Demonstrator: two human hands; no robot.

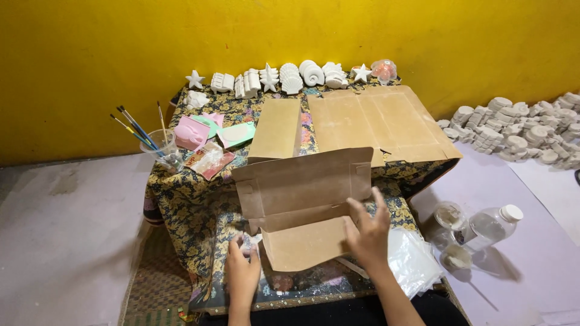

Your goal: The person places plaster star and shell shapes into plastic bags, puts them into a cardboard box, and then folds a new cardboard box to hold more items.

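Observation:
A brown cardboard box blank [302, 199], partly folded, stands on the floral-cloth table [193, 211] in front of me. My right hand [367, 232] rests its fingers on the blank's lower right panel. My left hand [241, 271] is at the blank's lower left corner, fingers closed around a small crumpled clear plastic piece [249, 241]. More flat cardboard sheets [377, 124] lie further back on the table.
White plaster figures [290, 77] line the table's far edge by the yellow wall. A cup of paint brushes [162, 148], pink and green moulds [205, 131] and a packet lie at left. Clear bags [414, 259], jars, a bottle [492, 224] and stacked plaster pieces [519, 130] lie right.

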